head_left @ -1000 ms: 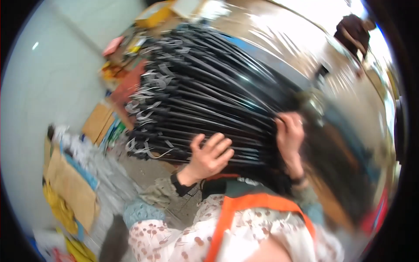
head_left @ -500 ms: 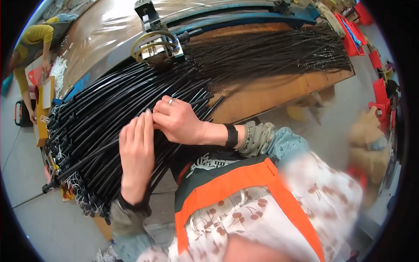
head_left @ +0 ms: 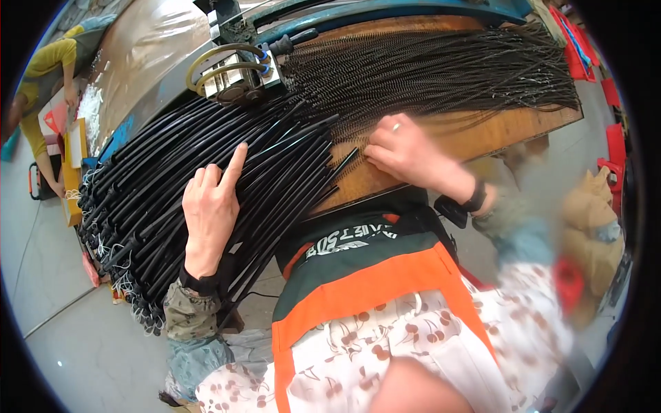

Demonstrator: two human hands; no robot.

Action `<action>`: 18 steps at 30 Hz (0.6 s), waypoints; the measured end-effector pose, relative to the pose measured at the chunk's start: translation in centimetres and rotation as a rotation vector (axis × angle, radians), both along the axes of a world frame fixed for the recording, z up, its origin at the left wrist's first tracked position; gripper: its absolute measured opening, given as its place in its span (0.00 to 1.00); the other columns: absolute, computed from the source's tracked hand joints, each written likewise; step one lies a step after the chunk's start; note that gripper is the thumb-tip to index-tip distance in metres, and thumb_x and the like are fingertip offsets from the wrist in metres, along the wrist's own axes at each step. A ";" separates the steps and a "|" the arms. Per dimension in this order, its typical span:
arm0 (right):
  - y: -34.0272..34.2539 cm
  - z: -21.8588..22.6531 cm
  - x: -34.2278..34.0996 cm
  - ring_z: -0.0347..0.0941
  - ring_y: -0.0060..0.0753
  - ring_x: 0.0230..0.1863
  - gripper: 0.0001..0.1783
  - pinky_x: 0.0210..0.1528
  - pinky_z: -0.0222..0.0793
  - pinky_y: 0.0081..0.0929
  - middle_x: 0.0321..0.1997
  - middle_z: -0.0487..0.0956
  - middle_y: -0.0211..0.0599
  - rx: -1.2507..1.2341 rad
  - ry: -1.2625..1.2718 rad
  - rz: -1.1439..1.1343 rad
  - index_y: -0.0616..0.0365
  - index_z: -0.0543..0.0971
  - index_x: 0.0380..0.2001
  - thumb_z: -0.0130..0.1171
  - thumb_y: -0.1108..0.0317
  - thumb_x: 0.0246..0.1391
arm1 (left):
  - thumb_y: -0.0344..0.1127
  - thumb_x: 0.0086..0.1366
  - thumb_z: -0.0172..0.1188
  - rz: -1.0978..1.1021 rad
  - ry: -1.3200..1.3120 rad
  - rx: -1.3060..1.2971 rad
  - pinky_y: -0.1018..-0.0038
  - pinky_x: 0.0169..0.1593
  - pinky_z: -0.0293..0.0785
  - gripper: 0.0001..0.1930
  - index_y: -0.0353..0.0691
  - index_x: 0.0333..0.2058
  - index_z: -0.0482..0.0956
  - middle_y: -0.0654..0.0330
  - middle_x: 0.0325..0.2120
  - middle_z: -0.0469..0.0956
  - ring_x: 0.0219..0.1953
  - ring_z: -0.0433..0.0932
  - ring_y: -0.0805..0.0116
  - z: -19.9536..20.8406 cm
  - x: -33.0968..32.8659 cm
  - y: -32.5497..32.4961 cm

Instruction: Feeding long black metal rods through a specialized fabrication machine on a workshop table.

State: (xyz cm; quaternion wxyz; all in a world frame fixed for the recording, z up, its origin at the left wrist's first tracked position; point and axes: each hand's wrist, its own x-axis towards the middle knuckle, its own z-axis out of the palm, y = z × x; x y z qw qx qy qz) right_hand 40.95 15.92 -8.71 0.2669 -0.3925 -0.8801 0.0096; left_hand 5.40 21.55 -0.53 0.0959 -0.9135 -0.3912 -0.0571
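Observation:
A thick bundle of black tubes (head_left: 158,162) lies fanned out on the left, with white cord loops and dark caps at the outer ends. My left hand (head_left: 210,217) rests over these tubes, index finger stretched out and the other fingers bent. Its thumb is hidden. My right hand (head_left: 406,153) is over the bare wooden board (head_left: 482,134), beside the near edge of a wide layer of long, thin dark coil springs (head_left: 427,69). Its fingers are drawn together in a pinch; whatever may be between them cannot be made out.
A metal clamp device (head_left: 241,77) with curved hoses stands above the tubes, before a blue beam (head_left: 385,15). At the far left a person in yellow sleeves (head_left: 58,58) reaches to a yellow box (head_left: 74,168). Red bins (head_left: 615,141) and brown sacks (head_left: 585,206) line the right side.
My hands have parted: the right moved right, from the tubes to the springs' edge. My left fingers, earlier extended together, are now bent except the index. The tube jutting out lower left no longer shows there.

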 end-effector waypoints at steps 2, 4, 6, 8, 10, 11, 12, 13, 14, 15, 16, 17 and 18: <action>0.2 0.2 0.0 0.72 0.37 0.41 0.13 0.43 0.69 0.37 0.33 0.75 0.31 0.044 -0.038 0.052 0.55 0.78 0.32 0.66 0.69 0.39 | 0.21 0.58 0.59 0.022 -0.007 -0.020 0.69 0.33 0.71 0.35 0.56 0.64 0.74 0.62 0.24 0.63 0.28 0.69 0.65 0.0 -0.1 0.0; 0.4 0.8 0.1 0.72 0.37 0.40 0.12 0.42 0.69 0.36 0.32 0.74 0.32 -0.021 -0.094 0.094 0.56 0.78 0.31 0.65 0.70 0.39 | 0.21 0.58 0.59 0.014 -0.030 -0.029 0.68 0.33 0.70 0.34 0.55 0.64 0.74 0.62 0.24 0.63 0.27 0.68 0.65 0.1 -0.2 0.0; 0.5 1.4 0.0 0.72 0.38 0.39 0.12 0.41 0.69 0.36 0.31 0.73 0.32 -0.038 -0.109 0.122 0.56 0.77 0.31 0.64 0.71 0.39 | 0.21 0.58 0.59 0.012 -0.038 -0.028 0.68 0.33 0.70 0.34 0.55 0.63 0.74 0.62 0.24 0.63 0.27 0.68 0.65 0.2 -0.3 0.1; 0.8 1.9 -0.7 0.71 0.38 0.35 0.12 0.37 0.69 0.36 0.30 0.73 0.33 -0.093 0.093 0.119 0.56 0.77 0.32 0.62 0.73 0.38 | 0.20 0.57 0.59 0.013 -0.021 -0.024 0.68 0.32 0.70 0.34 0.54 0.62 0.75 0.61 0.24 0.63 0.27 0.68 0.64 0.5 -0.4 0.1; 1.3 2.3 -1.9 0.70 0.39 0.34 0.12 0.35 0.68 0.35 0.29 0.72 0.33 -0.126 0.119 0.087 0.56 0.77 0.32 0.61 0.74 0.38 | 0.20 0.57 0.59 0.005 -0.045 -0.015 0.68 0.32 0.70 0.33 0.54 0.62 0.75 0.61 0.23 0.63 0.27 0.68 0.64 1.1 -0.7 0.2; 1.5 2.6 -2.4 0.69 0.39 0.33 0.12 0.34 0.68 0.35 0.29 0.71 0.33 -0.150 0.187 0.044 0.55 0.78 0.32 0.60 0.75 0.37 | 0.20 0.57 0.59 -0.009 -0.045 -0.003 0.68 0.32 0.69 0.33 0.54 0.62 0.75 0.61 0.23 0.63 0.27 0.68 0.64 1.5 -0.8 0.2; 1.8 2.9 -2.8 0.68 0.39 0.33 0.12 0.34 0.67 0.35 0.28 0.70 0.33 -0.182 0.181 0.064 0.55 0.77 0.31 0.62 0.74 0.37 | 0.20 0.57 0.59 -0.009 -0.064 -0.008 0.67 0.32 0.69 0.33 0.54 0.62 0.76 0.61 0.23 0.63 0.26 0.68 0.63 1.8 -1.0 0.2; 2.0 3.3 -3.0 0.68 0.39 0.33 0.12 0.34 0.67 0.35 0.28 0.70 0.33 -0.177 0.183 0.058 0.55 0.77 0.31 0.62 0.74 0.37 | 0.20 0.57 0.59 0.002 -0.065 -0.014 0.67 0.32 0.69 0.33 0.54 0.62 0.76 0.61 0.23 0.63 0.26 0.68 0.63 2.2 -1.2 0.2; 2.1 3.6 -2.9 0.68 0.39 0.34 0.11 0.35 0.67 0.35 0.29 0.70 0.33 -0.151 0.136 0.086 0.54 0.77 0.30 0.64 0.71 0.38 | 0.21 0.57 0.59 0.010 -0.061 -0.001 0.67 0.31 0.69 0.32 0.53 0.61 0.77 0.61 0.23 0.63 0.26 0.68 0.63 2.5 -1.4 0.2; 2.0 3.9 -2.7 0.68 0.39 0.35 0.11 0.35 0.67 0.35 0.30 0.70 0.33 -0.156 0.053 0.127 0.54 0.77 0.29 0.66 0.69 0.39 | 0.21 0.58 0.60 0.022 -0.039 -0.001 0.67 0.31 0.69 0.31 0.53 0.61 0.77 0.61 0.23 0.63 0.26 0.67 0.63 2.8 -1.5 0.3; 1.8 4.2 -2.1 0.69 0.39 0.37 0.13 0.37 0.66 0.35 0.31 0.71 0.32 -0.183 -0.005 0.138 0.53 0.76 0.29 0.69 0.64 0.39 | 0.23 0.59 0.61 0.035 -0.028 0.006 0.67 0.31 0.68 0.29 0.52 0.60 0.78 0.61 0.22 0.63 0.26 0.68 0.63 3.0 -1.7 0.2; 1.6 4.4 -1.5 0.69 0.38 0.39 0.14 0.39 0.66 0.35 0.32 0.72 0.32 -0.238 -0.022 0.178 0.52 0.76 0.28 0.70 0.61 0.39 | 0.24 0.60 0.62 0.026 -0.048 -0.007 0.67 0.31 0.68 0.28 0.52 0.60 0.78 0.60 0.23 0.64 0.26 0.68 0.63 3.1 -1.9 0.3; 1.2 4.4 -1.1 0.69 0.38 0.40 0.12 0.39 0.66 0.35 0.33 0.72 0.32 -0.278 -0.077 0.245 0.51 0.76 0.28 0.68 0.62 0.41 | 0.24 0.61 0.63 0.023 -0.050 -0.036 0.67 0.31 0.68 0.28 0.51 0.60 0.78 0.60 0.22 0.64 0.26 0.68 0.63 3.1 -1.9 0.2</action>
